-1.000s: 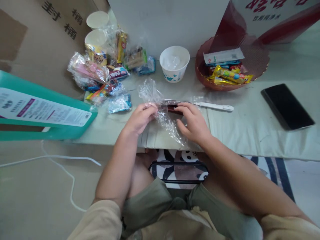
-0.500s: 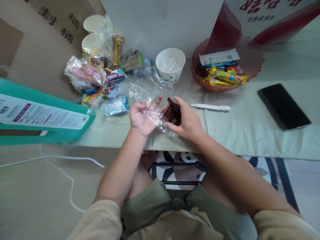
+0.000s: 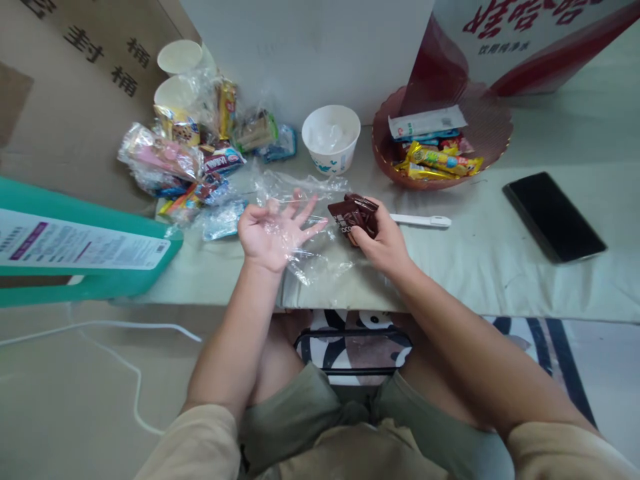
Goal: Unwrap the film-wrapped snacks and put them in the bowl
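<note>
Brown packets (image 3: 346, 217) — gripped by the right hand (image 3: 385, 240), near the table's front edge (image 3: 475, 309) — sit beside the left hand (image 3: 265, 245), splayed against clear plastic (image 3: 306, 265).

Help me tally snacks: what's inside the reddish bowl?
In the bowl, a white packet lies uppermost, partly over blue wrapping; yellow packets lie in front, with something red beside the blue. Whatever sits beneath them is covered, so a full count cannot be made.

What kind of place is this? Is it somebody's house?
Maybe a room at home, but I can't be sure. The cloth-covered table holds a bowl of wrapped snacks, a phone and a paper cup.
</note>
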`<act>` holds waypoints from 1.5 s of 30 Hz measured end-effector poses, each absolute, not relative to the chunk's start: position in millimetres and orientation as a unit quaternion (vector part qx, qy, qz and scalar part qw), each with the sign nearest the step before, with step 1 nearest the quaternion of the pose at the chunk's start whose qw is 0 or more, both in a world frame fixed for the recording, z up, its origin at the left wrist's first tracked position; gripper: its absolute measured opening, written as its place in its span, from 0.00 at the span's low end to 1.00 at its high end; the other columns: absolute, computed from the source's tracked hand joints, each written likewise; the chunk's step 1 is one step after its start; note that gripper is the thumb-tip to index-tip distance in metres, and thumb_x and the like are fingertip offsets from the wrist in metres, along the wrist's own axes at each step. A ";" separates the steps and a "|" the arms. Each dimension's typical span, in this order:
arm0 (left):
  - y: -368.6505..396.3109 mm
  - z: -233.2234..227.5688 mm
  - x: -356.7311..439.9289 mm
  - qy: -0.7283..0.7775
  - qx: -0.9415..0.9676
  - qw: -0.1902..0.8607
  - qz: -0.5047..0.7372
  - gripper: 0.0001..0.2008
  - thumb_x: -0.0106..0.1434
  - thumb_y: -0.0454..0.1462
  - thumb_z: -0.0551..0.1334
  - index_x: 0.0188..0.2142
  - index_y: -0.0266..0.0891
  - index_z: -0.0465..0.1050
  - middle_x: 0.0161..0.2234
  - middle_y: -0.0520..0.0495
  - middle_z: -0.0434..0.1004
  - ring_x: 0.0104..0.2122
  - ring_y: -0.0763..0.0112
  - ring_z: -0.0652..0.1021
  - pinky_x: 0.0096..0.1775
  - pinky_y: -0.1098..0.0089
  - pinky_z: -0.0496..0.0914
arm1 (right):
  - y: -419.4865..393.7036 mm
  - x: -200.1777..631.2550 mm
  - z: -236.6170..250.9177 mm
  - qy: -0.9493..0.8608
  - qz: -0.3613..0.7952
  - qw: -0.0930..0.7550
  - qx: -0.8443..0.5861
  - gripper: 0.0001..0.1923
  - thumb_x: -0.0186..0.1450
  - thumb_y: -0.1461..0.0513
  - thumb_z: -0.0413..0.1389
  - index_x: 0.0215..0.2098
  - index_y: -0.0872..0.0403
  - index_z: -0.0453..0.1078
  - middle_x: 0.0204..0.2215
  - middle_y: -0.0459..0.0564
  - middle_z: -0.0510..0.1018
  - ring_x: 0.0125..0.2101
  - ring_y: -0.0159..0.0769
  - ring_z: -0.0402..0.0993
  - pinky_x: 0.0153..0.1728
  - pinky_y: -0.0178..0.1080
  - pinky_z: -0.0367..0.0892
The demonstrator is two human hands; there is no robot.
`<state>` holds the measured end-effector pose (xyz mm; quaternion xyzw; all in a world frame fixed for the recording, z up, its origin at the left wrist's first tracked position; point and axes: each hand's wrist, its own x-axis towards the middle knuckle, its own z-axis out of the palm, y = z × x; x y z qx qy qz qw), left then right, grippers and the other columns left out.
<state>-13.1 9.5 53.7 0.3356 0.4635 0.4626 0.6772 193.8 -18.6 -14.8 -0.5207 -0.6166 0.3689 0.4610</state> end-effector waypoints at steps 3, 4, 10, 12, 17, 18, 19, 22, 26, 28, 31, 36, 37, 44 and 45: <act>10.5 51.9 -15.5 0.428 0.263 0.708 0.497 0.11 0.54 0.41 0.55 0.23 0.41 0.53 0.50 0.48 0.82 0.64 0.52 0.74 0.55 0.41 0.76 | -21.4 200.7 -7.3 -0.615 0.285 0.466 -0.569 0.23 0.63 0.57 0.57 0.57 0.48 0.68 0.58 0.59 0.71 0.62 0.49 0.68 0.57 0.54 0.72; 10.7 50.9 -16.4 0.434 0.253 0.700 0.507 0.12 0.53 0.41 0.56 0.22 0.41 0.52 0.49 0.48 0.83 0.64 0.51 0.74 0.54 0.41 0.76 | -23.2 203.9 -3.8 -0.612 0.274 0.467 -0.577 0.23 0.63 0.57 0.57 0.57 0.48 0.68 0.57 0.59 0.71 0.60 0.49 0.69 0.54 0.53 0.74; 12.9 44.3 -24.5 0.510 0.374 0.603 0.486 0.14 0.56 0.50 0.55 0.25 0.43 0.60 0.44 0.44 0.81 0.58 0.50 0.77 0.49 0.40 0.78 | -38.2 228.7 12.4 -0.611 0.305 0.464 -0.564 0.28 0.63 0.57 0.58 0.61 0.49 0.65 0.51 0.55 0.79 0.48 0.46 0.79 0.47 0.50 0.78; 13.5 43.5 -25.5 0.505 0.397 0.593 0.484 0.14 0.58 0.49 0.53 0.26 0.44 0.63 0.43 0.46 0.81 0.57 0.52 0.78 0.48 0.40 0.78 | -38.0 239.6 19.4 -0.616 0.286 0.458 -0.574 0.27 0.63 0.57 0.59 0.60 0.49 0.66 0.49 0.55 0.80 0.46 0.45 0.80 0.47 0.50 0.78; 12.4 47.0 -18.0 0.425 0.275 0.682 0.528 0.11 0.54 0.42 0.56 0.21 0.41 0.55 0.41 0.45 0.81 0.58 0.51 0.77 0.52 0.38 0.76 | 6.2 275.9 67.0 -0.636 0.057 0.404 -0.654 0.27 0.63 0.60 0.59 0.61 0.51 0.69 0.50 0.59 0.79 0.46 0.44 0.79 0.46 0.46 0.77; 11.9 48.2 -15.5 0.404 0.231 0.702 0.539 0.11 0.53 0.40 0.56 0.21 0.41 0.54 0.40 0.44 0.81 0.59 0.50 0.77 0.54 0.38 0.75 | 20.3 283.5 80.0 -0.636 0.016 0.384 -0.670 0.27 0.62 0.62 0.59 0.61 0.53 0.70 0.49 0.60 0.79 0.46 0.44 0.79 0.48 0.46 0.76; 11.4 49.4 -13.1 0.385 0.189 0.717 0.550 0.10 0.52 0.39 0.57 0.21 0.41 0.55 0.39 0.44 0.81 0.59 0.50 0.77 0.56 0.38 0.74 | 33.5 290.2 92.3 -0.641 -0.007 0.353 -0.681 0.28 0.62 0.63 0.60 0.61 0.53 0.71 0.50 0.59 0.79 0.48 0.45 0.78 0.52 0.48 0.75; 11.3 51.5 -7.4 0.345 0.104 0.736 0.573 0.08 0.50 0.37 0.58 0.20 0.41 0.58 0.37 0.45 0.81 0.57 0.50 0.78 0.59 0.37 0.71 | 51.8 297.7 114.8 -0.630 -0.060 0.315 -0.707 0.33 0.59 0.64 0.63 0.63 0.49 0.69 0.57 0.57 0.75 0.59 0.51 0.72 0.62 0.57 0.68; 13.9 51.3 -0.9 0.326 0.066 0.737 0.588 0.06 0.50 0.34 0.58 0.20 0.40 0.59 0.35 0.44 0.81 0.55 0.51 0.79 0.59 0.38 0.71 | 4.1 259.8 89.6 -0.707 -0.036 0.396 -0.585 0.20 0.65 0.58 0.60 0.55 0.52 0.72 0.50 0.61 0.79 0.52 0.52 0.76 0.54 0.57 0.73; 14.1 50.4 3.9 0.336 0.055 0.717 0.608 0.07 0.50 0.34 0.56 0.20 0.41 0.58 0.33 0.45 0.80 0.55 0.53 0.80 0.58 0.41 0.72 | -35.4 228.0 58.0 -0.787 0.090 0.383 -0.474 0.26 0.66 0.51 0.59 0.60 0.51 0.67 0.53 0.59 0.79 0.53 0.52 0.77 0.54 0.57 0.74; 10.2 46.8 12.9 0.356 0.067 0.687 0.630 0.09 0.54 0.36 0.55 0.20 0.41 0.56 0.32 0.47 0.79 0.53 0.57 0.80 0.57 0.46 0.74 | -77.6 189.2 12.6 -0.824 0.166 0.329 -0.431 0.33 0.65 0.50 0.60 0.64 0.51 0.63 0.62 0.62 0.74 0.63 0.56 0.70 0.61 0.61 0.68; 3.8 34.7 10.2 0.389 0.180 0.643 0.635 0.11 0.56 0.40 0.60 0.21 0.41 0.59 0.34 0.47 0.80 0.52 0.60 0.80 0.54 0.58 0.76 | -85.0 182.1 -10.4 -0.798 0.156 0.367 -0.453 0.05 0.67 0.62 0.56 0.40 0.48 0.73 0.54 0.55 0.81 0.61 0.52 0.73 0.60 0.58 0.67; 5.6 31.6 3.8 0.403 0.210 0.626 0.634 0.13 0.57 0.42 0.60 0.22 0.42 0.60 0.34 0.47 0.79 0.51 0.61 0.80 0.53 0.60 0.76 | -83.5 186.2 -7.5 -0.794 0.163 0.388 -0.438 0.04 0.67 0.64 0.55 0.38 0.48 0.71 0.51 0.53 0.83 0.59 0.50 0.76 0.58 0.56 0.69; 29.4 16.3 -60.2 0.551 0.363 0.484 0.574 0.23 0.59 0.59 0.64 0.31 0.42 0.75 0.40 0.45 0.84 0.50 0.60 0.81 0.44 0.68 0.75 | -85.3 218.8 17.1 -0.768 0.334 0.455 -0.301 0.06 0.59 0.68 0.52 0.29 0.49 0.63 0.49 0.52 0.84 0.53 0.47 0.81 0.52 0.51 0.74; 29.2 16.8 -64.7 0.529 0.412 0.505 0.544 0.24 0.57 0.60 0.66 0.36 0.43 0.78 0.45 0.44 0.84 0.54 0.59 0.80 0.49 0.66 0.75 | -85.9 223.3 17.2 -0.759 0.376 0.445 -0.290 0.06 0.59 0.67 0.52 0.28 0.49 0.62 0.51 0.53 0.84 0.53 0.47 0.81 0.50 0.51 0.75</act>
